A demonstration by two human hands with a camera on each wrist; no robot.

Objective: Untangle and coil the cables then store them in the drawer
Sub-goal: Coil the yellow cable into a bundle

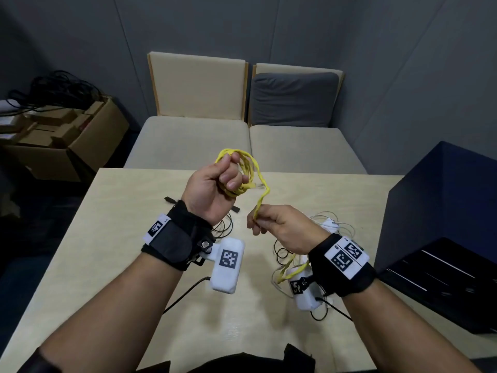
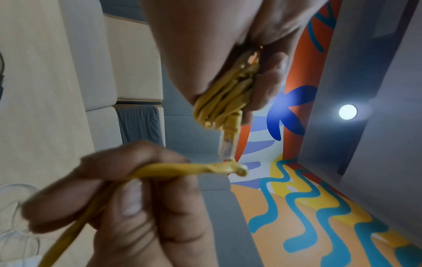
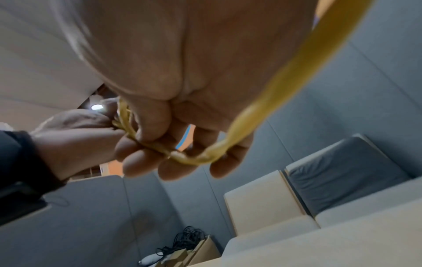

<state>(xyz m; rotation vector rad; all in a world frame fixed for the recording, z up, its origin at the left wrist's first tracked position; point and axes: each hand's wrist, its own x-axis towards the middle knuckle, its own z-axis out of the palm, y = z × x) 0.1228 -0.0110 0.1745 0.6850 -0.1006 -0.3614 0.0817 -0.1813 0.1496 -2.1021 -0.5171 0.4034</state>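
two hands in the shot, both up over the table [image 1: 129,238], and one yellow cable [image 1: 251,168] between them. the left hand [image 1: 215,189] is fisted around a bundle of loops, several turns of the cable stacked together, hard to count exactly. the loops stick out above and to the right of the fist. the right hand [image 1: 279,227] sits lower and just to the right, fingers curled, pinching the loose run of the same cable, which climbs from its fingertips up to the coil with a kink in it. below the right hand the cable drops past the wrist toward the table.

from the left wrist cam the coil looks flat-ish, glossy, mustard yellow, strands pressed side by side in the palm. one clear plastic plug [image 2: 227,144] hangs out the bottom of the bundle, with a yellow boot above it. its tip is right at the twisted bit of cable the right hand holds.

still lying on the table: thin black cables [image 1: 224,227] under the left wrist and thin pale cables [image 1: 333,224] by the right wrist, tangled enough that i can't count them.

also around: two beige chairs [image 1: 196,87] across the table, one with a grey cushion [image 1: 293,98], a cardboard box [image 1: 88,141] with black wires on the left, and a dark drawer unit [image 1: 441,211] on the right with one drawer pulled open.
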